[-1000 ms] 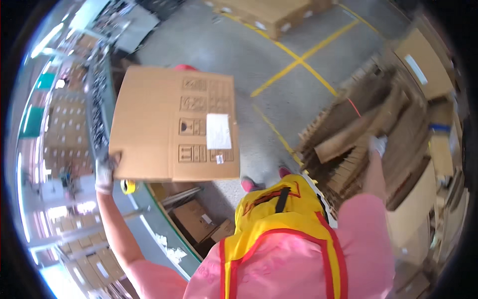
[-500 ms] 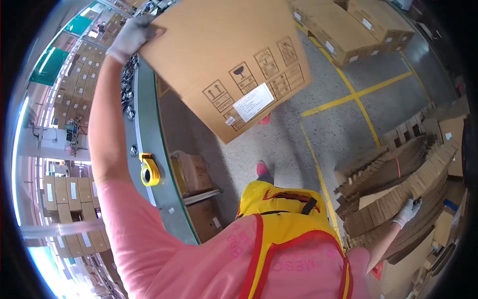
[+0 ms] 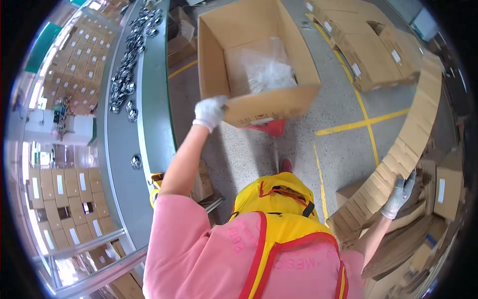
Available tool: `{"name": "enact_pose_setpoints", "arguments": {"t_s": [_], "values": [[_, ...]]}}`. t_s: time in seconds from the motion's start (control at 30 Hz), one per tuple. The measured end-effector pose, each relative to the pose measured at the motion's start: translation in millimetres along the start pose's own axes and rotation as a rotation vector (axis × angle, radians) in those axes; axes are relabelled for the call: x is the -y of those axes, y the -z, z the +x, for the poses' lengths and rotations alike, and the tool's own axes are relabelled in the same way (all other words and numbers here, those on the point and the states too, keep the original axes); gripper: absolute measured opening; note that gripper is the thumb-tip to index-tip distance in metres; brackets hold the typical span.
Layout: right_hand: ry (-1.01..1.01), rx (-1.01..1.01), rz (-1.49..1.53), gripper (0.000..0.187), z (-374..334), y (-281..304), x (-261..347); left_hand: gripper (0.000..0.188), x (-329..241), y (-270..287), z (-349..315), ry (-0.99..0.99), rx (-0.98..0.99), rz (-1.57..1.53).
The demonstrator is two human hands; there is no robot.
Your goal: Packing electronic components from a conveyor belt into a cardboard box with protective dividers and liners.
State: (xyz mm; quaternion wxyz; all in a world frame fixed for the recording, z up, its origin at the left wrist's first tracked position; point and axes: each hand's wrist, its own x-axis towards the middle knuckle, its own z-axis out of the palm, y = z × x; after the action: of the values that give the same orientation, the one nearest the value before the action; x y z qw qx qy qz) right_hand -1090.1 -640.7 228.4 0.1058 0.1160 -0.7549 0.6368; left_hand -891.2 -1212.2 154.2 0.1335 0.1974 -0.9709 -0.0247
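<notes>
An open-topped cardboard carton stands ahead of me with a crumpled clear plastic bag inside. My left hand, in a whitish glove, is closed on its near left corner. Under the carton's near side shows a red support, mostly hidden. To my right, my gloved right hand grips a long, slotted cardboard divider strip, its fingers partly behind the edge. The strip bends upward and away, above a pile of stacked cardboard pieces.
Along my left runs a conveyor with a green edge, carrying several small dark coiled parts. A yellow tape dispenser lies at its edge, partly behind my arm. Large cartons sit at the far right beside yellow floor lines.
The carton has swung down from its tilted position, its open top and the bag now showing. My left hand moved nearer and right. My right hand has lifted the divider strip from the pile.
</notes>
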Motion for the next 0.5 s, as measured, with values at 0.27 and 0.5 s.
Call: {"name": "enact_pose_setpoints", "arguments": {"t_s": [0.27,0.5], "values": [[0.268,0.563,0.091,0.067,110.0,-224.0,13.0,0.057,-39.3,46.0,25.7,0.024,-0.147,-0.393],[0.241,1.291,0.438,0.067,98.8,-440.0,128.9,0.092,-41.0,88.5,85.3,0.258,-0.363,-2.004]]}}
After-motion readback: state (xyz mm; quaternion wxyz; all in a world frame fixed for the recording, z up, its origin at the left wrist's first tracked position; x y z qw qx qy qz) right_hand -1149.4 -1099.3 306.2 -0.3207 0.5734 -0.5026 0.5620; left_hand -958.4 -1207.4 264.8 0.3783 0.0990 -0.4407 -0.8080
